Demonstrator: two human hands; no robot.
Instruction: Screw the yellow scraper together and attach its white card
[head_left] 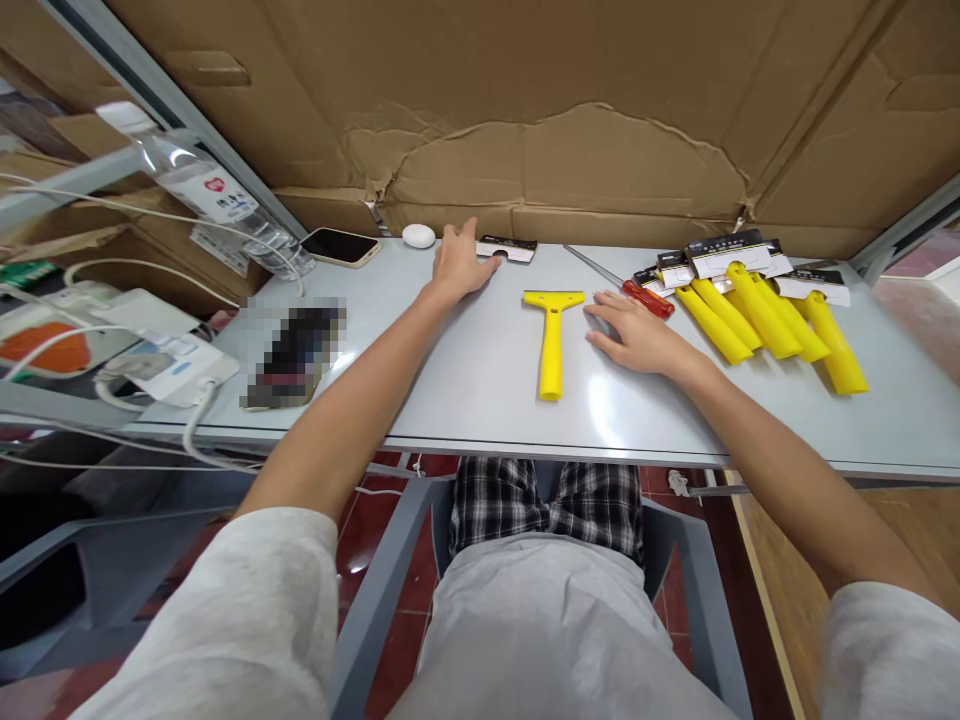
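Note:
A bare yellow scraper (552,335) lies on the grey table (480,400), handle toward me. My right hand (634,335) rests flat on the table just right of it, fingers apart, holding nothing. My left hand (457,262) reaches to the table's far edge, fingertips touching a small black-and-white card (510,248). A red-handled screwdriver (645,295) lies beyond my right hand. Several yellow scrapers with black-and-white card sleeves (757,305) are piled at the right.
A phone (340,246) and a small white oval object (418,236) lie at the far left of the table. A plastic bottle (210,190), white cables and chargers (161,355) crowd the left edge. A cardboard wall (562,150) backs the table.

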